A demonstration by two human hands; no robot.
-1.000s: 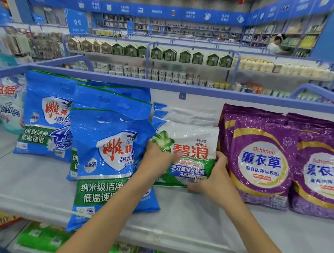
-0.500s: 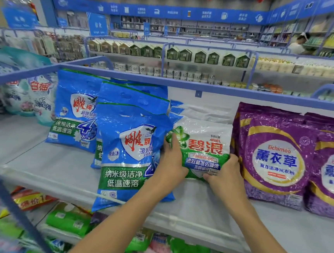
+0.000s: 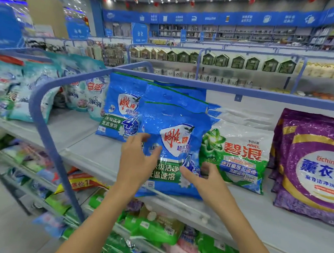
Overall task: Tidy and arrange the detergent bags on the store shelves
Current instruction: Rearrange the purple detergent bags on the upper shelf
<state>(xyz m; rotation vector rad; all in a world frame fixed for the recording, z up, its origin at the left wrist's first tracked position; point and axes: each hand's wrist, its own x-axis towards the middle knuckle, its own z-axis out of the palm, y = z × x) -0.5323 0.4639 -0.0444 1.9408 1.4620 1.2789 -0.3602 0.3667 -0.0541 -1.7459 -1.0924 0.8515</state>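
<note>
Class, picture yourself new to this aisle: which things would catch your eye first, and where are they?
The front blue detergent bag stands out at the middle of the shelf, with the left hand and right hand at its lower sides. Right of it sit a white-and-green bag and big purple bags.

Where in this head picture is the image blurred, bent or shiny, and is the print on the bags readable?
Head view: the left edge smears, so the pale bags there are unreadable; the blue rail bows with the wide lens; lights glint on the front blue bag and the white-green bag, whose large print is legible.
</note>
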